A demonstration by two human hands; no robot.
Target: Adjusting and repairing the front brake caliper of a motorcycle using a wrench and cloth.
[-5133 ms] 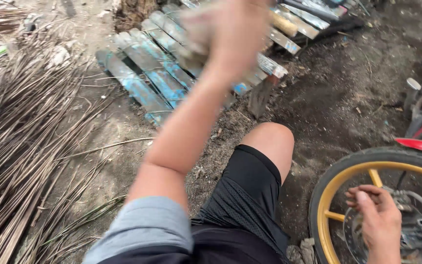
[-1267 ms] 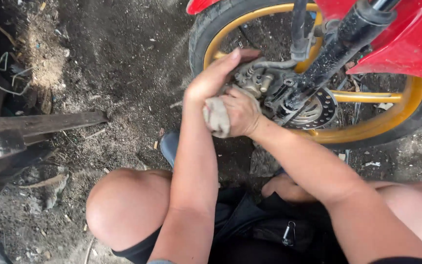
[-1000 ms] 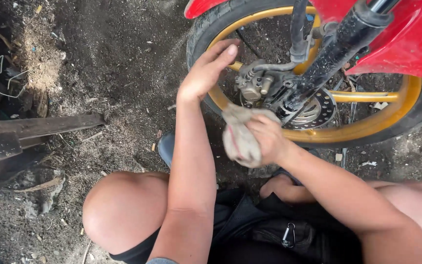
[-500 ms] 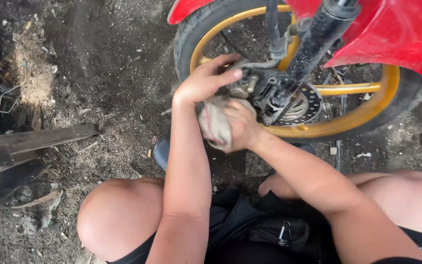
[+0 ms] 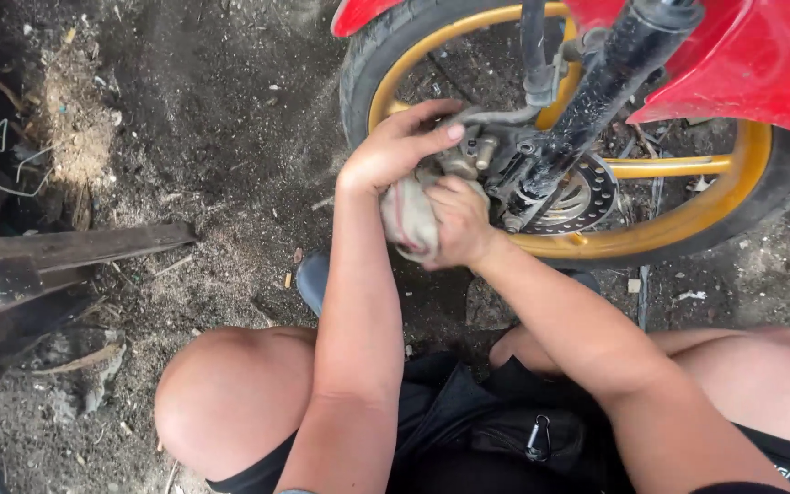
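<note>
- Knees of the squatting person frame the bottom of the view, above dark shorts with a small metal clip.
- The right hand is clenched around a wadded grey rag, pressed just below the brake caliper.
- The left hand lies across the caliper, fingers curled over it; whether it grips cannot be told. It sits slightly farther out than the right, both touching.
- Beyond, the black fork leg slants up to the right across the yellow wheel rim, under a red fender.
- No packages or signs show.

Dirty grey rag, bunched up, sat at 9 o'clock of the brake caliper, touching it, inside yellow wheel rim.
</note>
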